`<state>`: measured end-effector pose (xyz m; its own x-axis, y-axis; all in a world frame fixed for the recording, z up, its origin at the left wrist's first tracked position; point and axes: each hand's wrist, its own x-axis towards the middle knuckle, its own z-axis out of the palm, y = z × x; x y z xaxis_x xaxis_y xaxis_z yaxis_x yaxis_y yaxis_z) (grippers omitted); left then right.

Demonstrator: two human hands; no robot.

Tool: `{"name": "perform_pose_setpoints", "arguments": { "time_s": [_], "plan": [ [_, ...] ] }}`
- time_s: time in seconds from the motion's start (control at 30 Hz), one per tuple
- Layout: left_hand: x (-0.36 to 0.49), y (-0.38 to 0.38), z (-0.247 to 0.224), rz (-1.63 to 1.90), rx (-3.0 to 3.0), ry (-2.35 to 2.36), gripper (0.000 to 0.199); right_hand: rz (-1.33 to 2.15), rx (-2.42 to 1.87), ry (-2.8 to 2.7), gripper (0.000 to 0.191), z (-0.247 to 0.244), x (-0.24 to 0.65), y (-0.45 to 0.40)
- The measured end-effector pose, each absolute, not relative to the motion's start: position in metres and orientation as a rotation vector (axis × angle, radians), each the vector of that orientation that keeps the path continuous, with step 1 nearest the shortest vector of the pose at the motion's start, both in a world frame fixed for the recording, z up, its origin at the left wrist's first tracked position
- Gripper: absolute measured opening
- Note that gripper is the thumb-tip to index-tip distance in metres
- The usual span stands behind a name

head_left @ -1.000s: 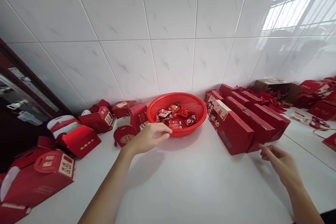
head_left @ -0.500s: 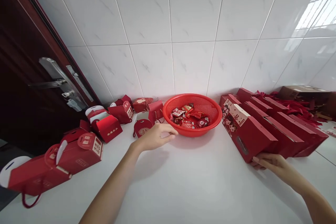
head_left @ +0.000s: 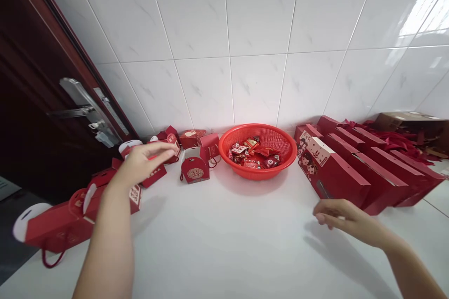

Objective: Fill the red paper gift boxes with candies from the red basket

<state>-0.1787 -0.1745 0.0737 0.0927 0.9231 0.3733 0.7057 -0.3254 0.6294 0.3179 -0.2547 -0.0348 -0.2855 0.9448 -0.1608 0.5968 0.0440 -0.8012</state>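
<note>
My left hand is raised over the red boxes at the left, its fingers slightly apart with nothing in them. Below my right hand a shadow falls on the white table; this hand is empty, fingers loosely curled and apart, just in front of the row of large red boxes. Between the hands, near the wall, sits a red plastic basket with wrapped candies inside. A small red box with a round gold pattern stands left of the basket.
More red boxes with cord handles line the left side of the white table. Behind them is a dark door with a metal handle. At the far right lie red ribbons and a cardboard box. A tiled wall stands behind.
My left hand has moved left, away from the basket and over the left boxes. My right hand has let go of the front large box and moved slightly left.
</note>
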Motion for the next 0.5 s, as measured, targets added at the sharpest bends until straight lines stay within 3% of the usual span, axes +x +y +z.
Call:
{"name": "perform_pose_setpoints", "arguments": {
  "time_s": [0.17, 0.4, 0.5],
  "plan": [
    [-0.198, -0.159, 0.113, 1.182, 1.874, 1.803, 0.072, 1.269, -1.259, -2.075, 0.034, -0.024, 0.253, -0.230],
    [-0.279, -0.149, 0.128, 0.731, 1.939, 2.216, 0.076, 1.435, -1.084, -2.110, 0.020, -0.049, 0.206, -0.226],
    [-0.322, -0.171, 0.124, 0.569, 1.892, 2.427, 0.096, 1.453, -1.106, -2.043, 0.023, -0.058, 0.211, -0.227]
  ]
}}
